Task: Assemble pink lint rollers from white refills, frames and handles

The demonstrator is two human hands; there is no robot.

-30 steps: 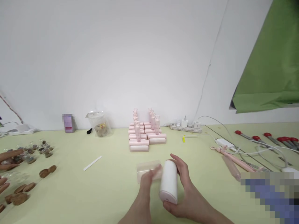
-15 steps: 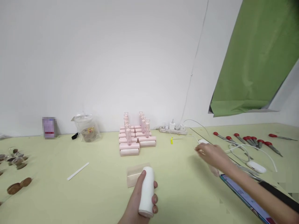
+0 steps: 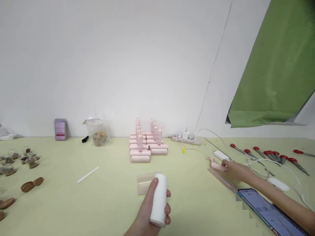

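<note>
White lint roll (image 3: 158,203) left, pink handle (image 3: 217,167) right

In the head view, our left hand (image 3: 147,208) wraps the roll, near a translucent cover (image 3: 143,184); our right hand (image 3: 233,170) pinches the handle. We'd best grip lightly, sparing the roll's surface. Behind, a clear bag (image 3: 107,140) holds a tub (image 3: 95,123), its contents unclear.
</note>
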